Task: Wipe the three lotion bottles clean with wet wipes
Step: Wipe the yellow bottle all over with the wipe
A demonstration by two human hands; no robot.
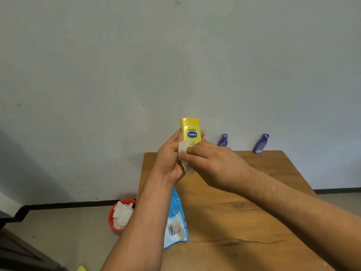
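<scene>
Above the table [244, 202], left hand [170, 159] grips the yellow bottle [190, 132] upright; right hand [211, 159] presses a wet wipe [183, 153] on it; best to turn the bottle, reaching every side.

The yellow plastic lotion bottle [190, 130] is showing a dark blue oval logo with white lettering. The thin wet wipe [183, 151] is looking off-white. Behind, two small plastic bottles [223, 140] [260, 143] are showing deep violet-blue. The wooden table [254, 212] is showing warm brown with darker grain streaks, the soft wipes packet [176, 222] light blue and white, and the round plastic bin [111, 218] red.
</scene>
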